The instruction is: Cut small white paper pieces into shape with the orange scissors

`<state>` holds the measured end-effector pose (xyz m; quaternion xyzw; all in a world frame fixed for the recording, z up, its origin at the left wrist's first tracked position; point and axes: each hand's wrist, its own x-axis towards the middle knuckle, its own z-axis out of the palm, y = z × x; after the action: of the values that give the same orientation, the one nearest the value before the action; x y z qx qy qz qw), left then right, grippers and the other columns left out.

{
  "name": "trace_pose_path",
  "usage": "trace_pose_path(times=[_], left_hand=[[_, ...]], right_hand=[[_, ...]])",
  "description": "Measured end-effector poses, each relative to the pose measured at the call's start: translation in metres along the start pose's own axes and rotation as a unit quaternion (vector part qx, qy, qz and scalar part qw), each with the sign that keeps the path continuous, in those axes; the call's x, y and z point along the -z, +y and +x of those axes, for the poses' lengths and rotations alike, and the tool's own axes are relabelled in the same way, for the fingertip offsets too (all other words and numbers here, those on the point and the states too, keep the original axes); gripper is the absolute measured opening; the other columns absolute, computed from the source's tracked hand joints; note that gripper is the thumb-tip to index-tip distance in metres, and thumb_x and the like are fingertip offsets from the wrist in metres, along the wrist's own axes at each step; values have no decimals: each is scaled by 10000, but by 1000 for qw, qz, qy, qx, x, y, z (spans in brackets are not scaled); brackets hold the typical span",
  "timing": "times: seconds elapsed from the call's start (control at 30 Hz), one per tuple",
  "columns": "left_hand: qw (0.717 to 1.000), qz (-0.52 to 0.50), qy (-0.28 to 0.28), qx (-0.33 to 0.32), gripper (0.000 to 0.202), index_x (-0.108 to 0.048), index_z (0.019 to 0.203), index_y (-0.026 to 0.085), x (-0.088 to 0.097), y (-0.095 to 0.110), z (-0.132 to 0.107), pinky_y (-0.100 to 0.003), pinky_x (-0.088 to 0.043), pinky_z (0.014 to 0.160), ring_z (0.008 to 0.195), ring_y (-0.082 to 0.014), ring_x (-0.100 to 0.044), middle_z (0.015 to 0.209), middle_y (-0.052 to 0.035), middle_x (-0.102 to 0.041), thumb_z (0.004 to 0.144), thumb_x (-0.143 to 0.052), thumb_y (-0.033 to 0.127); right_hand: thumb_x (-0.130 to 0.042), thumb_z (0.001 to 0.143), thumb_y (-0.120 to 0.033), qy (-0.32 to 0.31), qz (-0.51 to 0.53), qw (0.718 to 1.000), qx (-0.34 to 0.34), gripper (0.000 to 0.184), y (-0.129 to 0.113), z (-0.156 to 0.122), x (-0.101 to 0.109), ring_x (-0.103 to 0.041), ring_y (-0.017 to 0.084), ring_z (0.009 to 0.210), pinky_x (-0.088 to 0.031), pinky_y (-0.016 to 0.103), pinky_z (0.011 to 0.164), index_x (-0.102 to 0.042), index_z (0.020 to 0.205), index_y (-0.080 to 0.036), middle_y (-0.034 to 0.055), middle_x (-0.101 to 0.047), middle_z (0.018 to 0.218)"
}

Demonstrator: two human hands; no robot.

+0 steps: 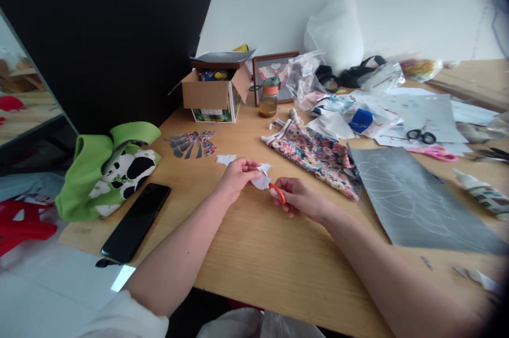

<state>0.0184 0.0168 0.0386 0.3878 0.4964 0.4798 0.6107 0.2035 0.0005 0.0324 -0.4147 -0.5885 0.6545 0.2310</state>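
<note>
Between thumb and fingers, my left hand (pixel 239 176) pinches a small white cut piece (pixel 260 181), which could be paper or cloth. My right hand (pixel 296 197) is closed around the orange handles of small scissors (pixel 280 193), and their blades reach to the white piece. Just beyond my left hand lies another white scrap (pixel 226 159) on the wooden table (pixel 246 253). Farther left is a fan of cut grey and floral pieces (pixel 193 144). A folded floral cloth (pixel 312 158) rests past my right hand.
A black phone (pixel 136 221) and a green panda bag (pixel 115 171) lie at the left. An open carton (pixel 214 94) and a lidded jar (pixel 269 98) stand behind. To the right are a grey sheet with white lines (pixel 417 197), pink-handled scissors (pixel 437 153), black-handled scissors (pixel 421 135) and a bottle (pixel 483 195).
</note>
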Motion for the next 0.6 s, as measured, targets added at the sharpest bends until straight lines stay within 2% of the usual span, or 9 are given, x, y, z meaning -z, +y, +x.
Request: trace_pose_path(times=[0.6], left_hand=[[999,-30,-20,15,229,-647,819,118,1,-4,2,-239,-471,582,593,-118,-612,695,-27,-663,610,-704,44]], right_hand=[[-733,698,-603,-24,20,999,8,484,1,-2,2,-467,73,493,-409,196,412,-527,751,-167,-10,-550,690]])
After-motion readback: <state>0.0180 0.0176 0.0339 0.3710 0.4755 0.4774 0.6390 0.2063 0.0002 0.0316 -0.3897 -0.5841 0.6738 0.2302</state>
